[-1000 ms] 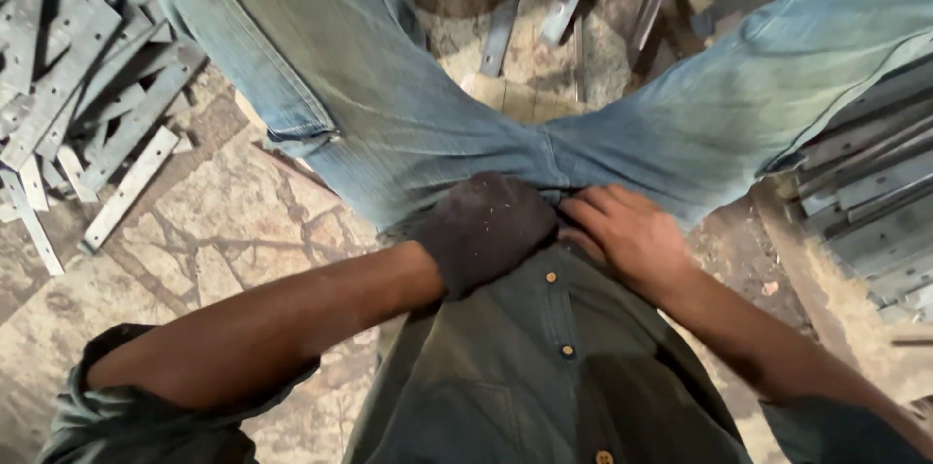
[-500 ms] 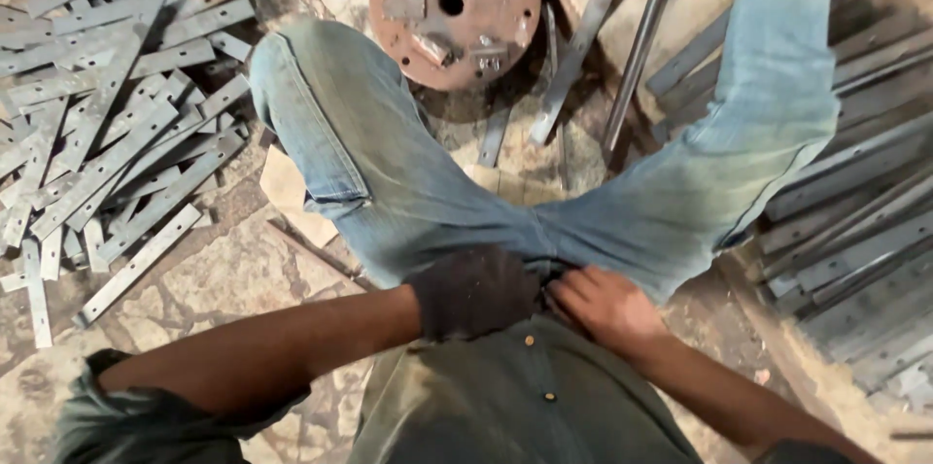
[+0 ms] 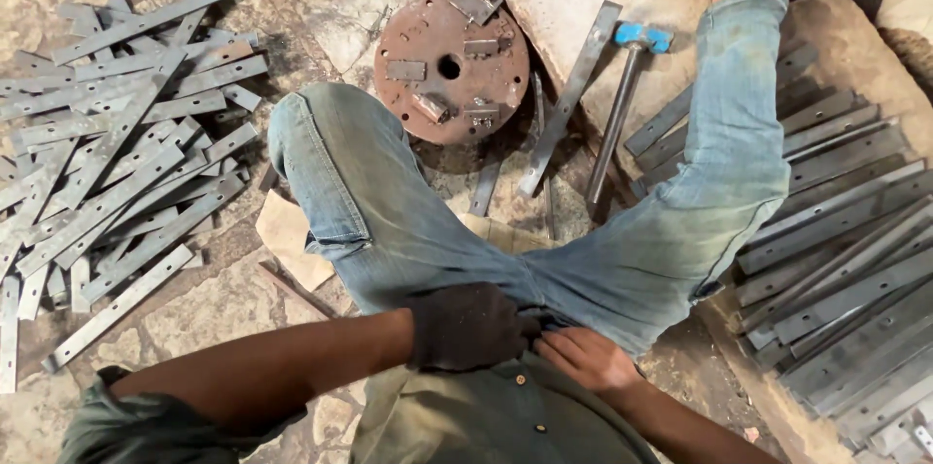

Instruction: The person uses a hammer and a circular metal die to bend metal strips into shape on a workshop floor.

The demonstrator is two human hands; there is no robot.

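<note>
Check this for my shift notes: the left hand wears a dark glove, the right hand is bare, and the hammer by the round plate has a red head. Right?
Not quite: the head view shows the hammer has a blue head, not red. The left hand is gloved, the right hand bare, and the round plate lies beside the hammer.

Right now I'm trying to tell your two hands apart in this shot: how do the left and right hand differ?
The left hand wears a dark glove; the right hand is bare. The left hand looks curled shut at the waist of the jeans, while the right hand lies flatter, its fingers pointing toward the left hand. The left forearm is bare and reaches further across than the right. Both rest close together at the lap, above the green shirt.
</note>
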